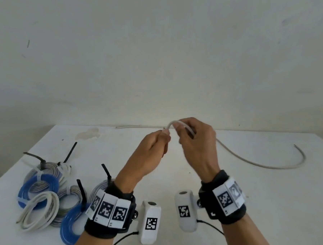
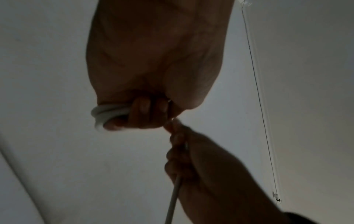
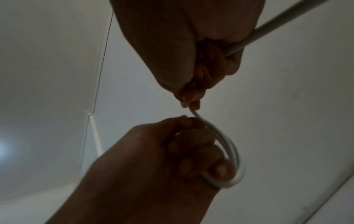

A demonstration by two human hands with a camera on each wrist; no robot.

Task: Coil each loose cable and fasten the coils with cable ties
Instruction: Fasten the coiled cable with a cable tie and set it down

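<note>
Wrist-worn gear, nearest the head camera: black straps carrying black-and-white coded markers are worn on both wrists, with a white camera pod point(image 1: 150, 222) mounted at the left wrist and another point(image 1: 186, 211) at the right.

Finished coils point(image 1: 48, 195), on the near left of the white table point(image 1: 179, 196): several are laid overlapping. A blue coil point(image 1: 69, 228) is placed nearest, a white coil point(image 1: 40, 210) beside it, a second blue coil point(image 1: 37, 188) and grey striped coils behind. Black cable ties point(image 1: 81, 194) are seen standing up from some of them; pale ties are wrapped round others.

Left hand point(image 1: 149, 151), raised above the table's middle: its fingers are curled round a small coil of the white cable point(image 1: 252, 163). In the left wrist view about two turns of cable point(image 2: 107, 112) are seen gripped under the curled fingers point(image 2: 145, 112); in the right wrist view the same loops point(image 3: 229, 151) are seen wound round the outside of that fist.

Right hand point(image 1: 197, 144), just beside the left and almost touching it: the cable is pinched between thumb and fingertips point(image 3: 191, 97) close to the coil, and is passed on through the clenched palm. A short arch of cable is held between the two hands.

Loose remainder of the white cable: it is led out from under the right hand, laid on the table in a wide curve toward the far right, and ended in a dark tip point(image 1: 296, 146).

Far edge: a thin pale strip point(image 1: 138, 126) is laid along the table's back, against a plain off-white wall point(image 1: 153, 47).
</note>
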